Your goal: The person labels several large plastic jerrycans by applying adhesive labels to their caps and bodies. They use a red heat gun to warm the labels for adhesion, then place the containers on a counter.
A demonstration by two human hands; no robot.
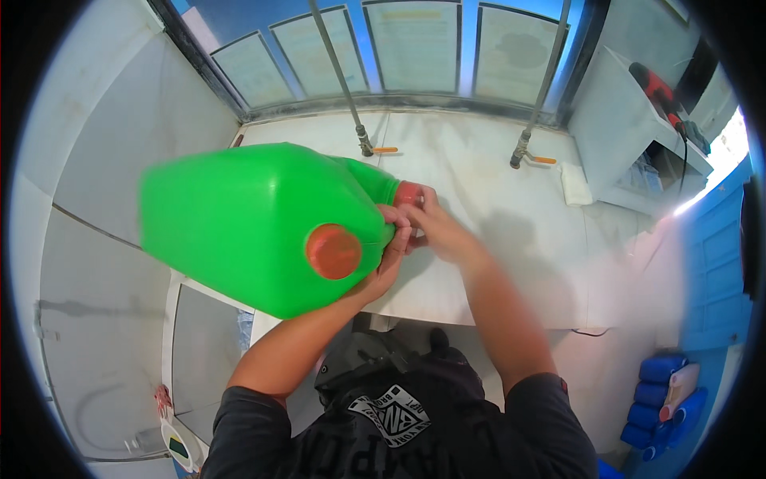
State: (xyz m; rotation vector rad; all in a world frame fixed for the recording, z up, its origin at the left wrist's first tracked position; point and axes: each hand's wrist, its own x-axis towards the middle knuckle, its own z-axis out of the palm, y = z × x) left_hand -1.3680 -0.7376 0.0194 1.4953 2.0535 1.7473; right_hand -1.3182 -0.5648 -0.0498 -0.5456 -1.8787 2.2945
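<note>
A large green jerry can (239, 223) with a red cap (333, 251) fills the left of the view, raised in front of the counter. Behind its right side, part of a second green jerry can (375, 182) shows, also with a red cap (408, 194). My right hand (435, 223) has its thumb and fingers closed about that farther cap. Close against it, my left hand (389, 251) lies along the nearer can's right edge, fingers pressed together. What the left fingertips pinch, if anything, is hidden where the two hands meet.
Two pipes with orange-handled valves (384, 150) (542, 160) come down over the white counter (479, 279). A white block-like item (575, 185) lies near a white cabinet (630, 144) topped by a red power tool (654, 89). Blue containers (654, 403) stack at lower right.
</note>
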